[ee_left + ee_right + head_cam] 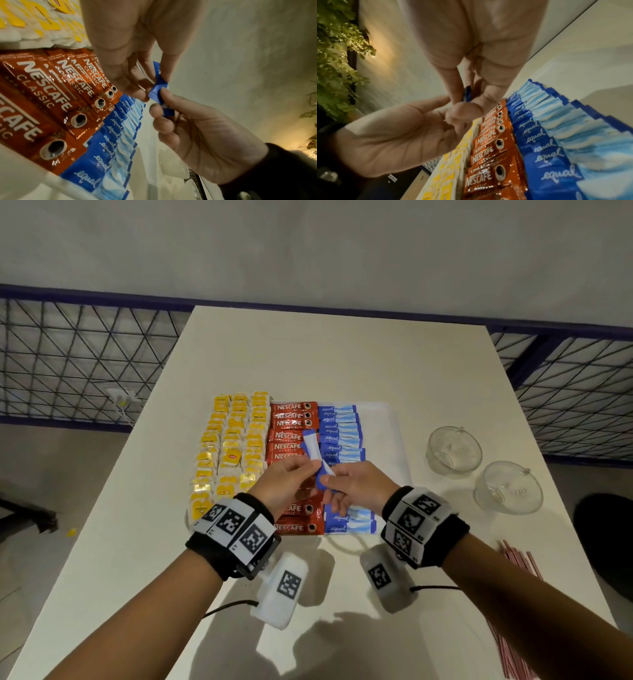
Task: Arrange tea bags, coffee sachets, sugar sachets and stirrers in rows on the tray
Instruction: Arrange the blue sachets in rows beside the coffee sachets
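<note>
A white tray holds yellow tea bags on the left, red coffee sachets in the middle and blue sugar sachets on the right. Both hands meet above the tray's near half. My left hand pinches the upper part of a blue and white sugar sachet. My right hand pinches the sachet's lower blue end. The left wrist view shows both hands' fingertips on the blue wrapper. Red stirrers lie on the table at the right edge.
Two glass bowls stand on the table to the right of the tray. The white table is bounded by a dark wire railing behind and at both sides. Bare tray surface shows right of the sugar row.
</note>
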Demonstrator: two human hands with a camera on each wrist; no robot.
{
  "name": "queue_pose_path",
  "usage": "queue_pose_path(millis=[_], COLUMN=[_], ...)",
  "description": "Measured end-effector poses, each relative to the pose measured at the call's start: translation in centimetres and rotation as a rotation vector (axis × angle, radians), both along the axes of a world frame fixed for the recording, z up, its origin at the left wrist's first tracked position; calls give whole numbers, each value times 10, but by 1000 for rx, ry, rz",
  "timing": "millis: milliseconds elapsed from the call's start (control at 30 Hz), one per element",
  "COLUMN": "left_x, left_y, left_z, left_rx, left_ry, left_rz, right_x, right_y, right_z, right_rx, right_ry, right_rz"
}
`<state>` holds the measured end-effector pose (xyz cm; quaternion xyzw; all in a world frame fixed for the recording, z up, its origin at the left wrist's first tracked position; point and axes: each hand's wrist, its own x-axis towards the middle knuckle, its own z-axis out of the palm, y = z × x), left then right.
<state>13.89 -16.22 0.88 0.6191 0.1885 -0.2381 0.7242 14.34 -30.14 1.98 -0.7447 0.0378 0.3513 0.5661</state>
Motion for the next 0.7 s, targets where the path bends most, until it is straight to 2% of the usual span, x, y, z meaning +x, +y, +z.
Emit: queue_pose_path(millis=[267,367,433,567,700], left_x=[6,9,11,15,17], left_y=[7,10,11,12,15], left_z=[1,-1,-3,-8,-12], left_rx=[29,5,-5,-15,-55], left_ry=[19,43,55,71,94], left_rz=[58,63,64,51,72], right_x=[6,10,18,35,48], right_y=[-18,-27,-35,-52,-60], right_z=[-2,-4,-10,-27,-37], right_rx=[129,41,-31,-95,-126], right_ry=[104,39,10,38,79], right_rz=[-85,-89,-151,-277,-264])
